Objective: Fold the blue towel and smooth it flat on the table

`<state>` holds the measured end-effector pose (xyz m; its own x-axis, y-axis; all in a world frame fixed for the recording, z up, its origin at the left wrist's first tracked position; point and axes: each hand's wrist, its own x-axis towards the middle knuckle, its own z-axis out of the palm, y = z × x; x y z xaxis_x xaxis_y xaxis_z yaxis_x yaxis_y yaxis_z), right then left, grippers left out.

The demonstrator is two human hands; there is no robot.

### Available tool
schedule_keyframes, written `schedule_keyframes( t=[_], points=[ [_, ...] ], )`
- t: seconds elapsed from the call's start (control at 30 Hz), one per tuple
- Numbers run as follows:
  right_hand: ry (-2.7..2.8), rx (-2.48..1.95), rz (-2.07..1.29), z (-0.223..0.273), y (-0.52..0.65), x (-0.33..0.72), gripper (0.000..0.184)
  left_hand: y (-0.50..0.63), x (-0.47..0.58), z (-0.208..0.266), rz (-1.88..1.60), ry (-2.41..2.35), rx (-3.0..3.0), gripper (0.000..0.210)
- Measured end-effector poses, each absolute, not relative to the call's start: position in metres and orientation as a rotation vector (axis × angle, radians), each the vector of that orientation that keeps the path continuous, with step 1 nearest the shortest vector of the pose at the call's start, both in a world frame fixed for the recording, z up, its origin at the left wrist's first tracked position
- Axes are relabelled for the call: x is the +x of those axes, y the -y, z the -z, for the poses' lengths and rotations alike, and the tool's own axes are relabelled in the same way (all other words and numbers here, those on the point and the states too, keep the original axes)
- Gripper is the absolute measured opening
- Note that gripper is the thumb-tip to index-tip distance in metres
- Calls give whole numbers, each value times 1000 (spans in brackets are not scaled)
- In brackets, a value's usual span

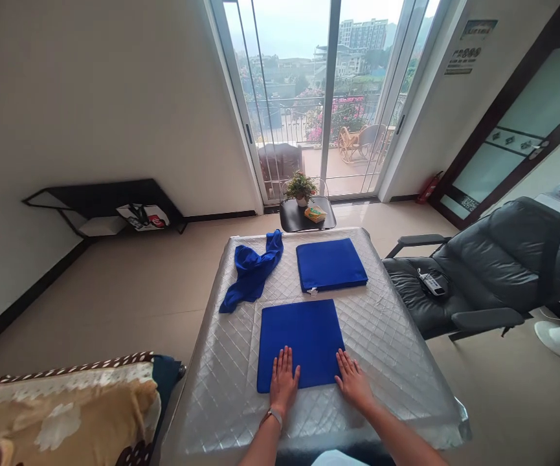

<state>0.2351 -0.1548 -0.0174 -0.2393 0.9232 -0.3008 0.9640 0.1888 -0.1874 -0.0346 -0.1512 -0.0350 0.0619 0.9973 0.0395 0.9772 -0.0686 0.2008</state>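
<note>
1 blue cloth, folded sq. (303, 330), flat on near-ctr. of tbl. w/ silver quilted cover (391, 362). L hand (284, 380): open, palm down, fingers extended, pressed flat on cloth's near edge, L of ctr.; grips nothing; wristband (274, 414) on wrist. R hand (354, 380): open, palm down, fingers out, at cloth's near R corner, fingertips on or against edge (hard to tell which); nothing grasped. 1 folded blue stack (331, 262), just beyond, to R, w/ small white tag (313, 291) at near edge. 1 crumpled blue cloth (255, 272), far L of tbl., unfolded. Past tbl. end: blk. side tbl. (289, 219) w/ potted plant (301, 188) & yellowish pkg. (315, 214). R side: dk. armchair (496, 259), wht. device w/ cord (431, 283) on seat.
</note>
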Motion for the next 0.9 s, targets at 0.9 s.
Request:
schedule_keyframes(
  t=[0.9],
  points=[
    [-2332,2015,387,-5,103,210,62,176,-94,11,-27,-2104,1947,66]
  ],
)
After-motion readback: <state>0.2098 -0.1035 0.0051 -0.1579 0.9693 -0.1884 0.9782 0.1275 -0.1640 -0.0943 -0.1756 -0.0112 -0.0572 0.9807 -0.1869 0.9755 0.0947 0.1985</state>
